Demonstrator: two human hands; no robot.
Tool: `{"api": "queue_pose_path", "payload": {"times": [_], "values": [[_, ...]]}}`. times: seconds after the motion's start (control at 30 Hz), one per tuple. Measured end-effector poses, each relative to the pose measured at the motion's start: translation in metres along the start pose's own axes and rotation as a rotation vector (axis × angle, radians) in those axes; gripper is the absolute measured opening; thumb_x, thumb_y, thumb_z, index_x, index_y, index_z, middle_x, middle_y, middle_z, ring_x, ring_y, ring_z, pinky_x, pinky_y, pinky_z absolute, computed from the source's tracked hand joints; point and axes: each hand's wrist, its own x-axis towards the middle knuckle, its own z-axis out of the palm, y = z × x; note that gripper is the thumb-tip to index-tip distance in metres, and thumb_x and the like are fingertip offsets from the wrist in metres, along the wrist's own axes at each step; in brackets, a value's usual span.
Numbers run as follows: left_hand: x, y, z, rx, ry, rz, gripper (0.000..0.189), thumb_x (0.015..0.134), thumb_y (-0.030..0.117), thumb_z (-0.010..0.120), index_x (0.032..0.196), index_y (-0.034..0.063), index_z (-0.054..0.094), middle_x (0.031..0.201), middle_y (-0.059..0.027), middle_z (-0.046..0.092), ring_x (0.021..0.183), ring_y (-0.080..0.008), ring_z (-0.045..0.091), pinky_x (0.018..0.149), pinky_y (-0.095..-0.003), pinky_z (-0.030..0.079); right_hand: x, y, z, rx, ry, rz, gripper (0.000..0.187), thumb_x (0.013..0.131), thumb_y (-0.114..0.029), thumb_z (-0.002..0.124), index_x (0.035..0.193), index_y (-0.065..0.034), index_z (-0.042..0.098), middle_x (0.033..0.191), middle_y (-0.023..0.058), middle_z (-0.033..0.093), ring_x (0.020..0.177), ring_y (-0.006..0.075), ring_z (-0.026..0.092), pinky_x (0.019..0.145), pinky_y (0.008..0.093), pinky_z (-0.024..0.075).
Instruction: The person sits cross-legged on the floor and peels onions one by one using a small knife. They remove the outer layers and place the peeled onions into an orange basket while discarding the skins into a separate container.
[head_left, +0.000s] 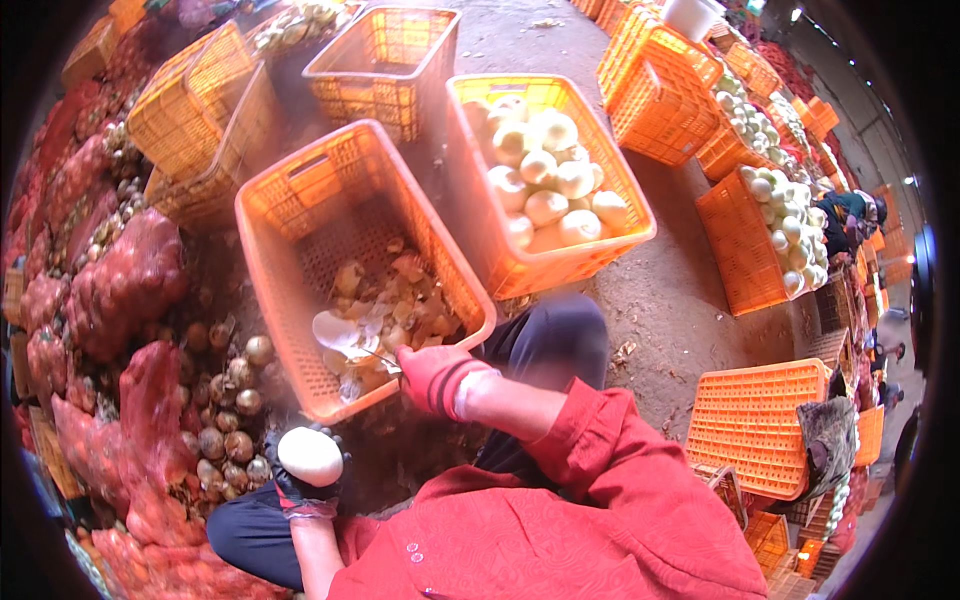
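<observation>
My left hand (307, 469), in a dark glove, holds a peeled white onion (310, 456) above my bent knee. My right hand (435, 379), in a red glove, grips a small knife (384, 361) over the near rim of an orange plastic crate (266, 300). Inside that crate lie onion skins (405, 300) and a pale, smooth onion piece (335, 330) beside the blade; whether the piece touches it I cannot tell. Just beyond, to the right, another orange crate (499, 255) holds several peeled onions (546, 207).
Unpeeled onions (238, 371) lie on the ground at left, beside red mesh sacks (127, 277). More orange crates (382, 75) stand ahead. A tilted crate of peeled onions (742, 255) is at right, near an upturned crate (757, 427). Other people are at work at far right.
</observation>
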Motion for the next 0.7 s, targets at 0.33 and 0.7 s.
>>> {"api": "queue_pose_path", "payload": {"times": [0.33, 0.7], "values": [[0.059, 0.002, 0.107, 0.14, 0.018, 0.198, 0.053, 0.085, 0.057, 0.056, 0.114, 0.0133, 0.059, 0.106, -0.0059, 0.065, 0.096, -0.0266, 0.064, 0.078, -0.0453, 0.056, -0.022, 0.029, -0.014, 0.12, 0.216, 0.112, 0.032, 0.09, -0.029, 0.053, 0.107, -0.0026, 0.052, 0.081, 0.0211, 0.067, 0.081, 0.0408, 0.065, 0.071, 0.0496, 0.0514], [0.151, -0.013, 0.387, 0.474, -0.839, 0.6, 0.062, 0.096, 0.048, 0.048, 0.139, 0.0044, 0.041, 0.136, -0.0161, 0.048, 0.122, -0.0286, 0.051, 0.099, -0.0473, 0.044, -0.011, 0.032, -0.027, 0.183, 0.152, 0.035, 0.031, 0.091, -0.03, 0.053, 0.106, -0.003, 0.051, 0.087, 0.0209, 0.068, 0.085, 0.0414, 0.064, 0.072, 0.0505, 0.0506]]}}
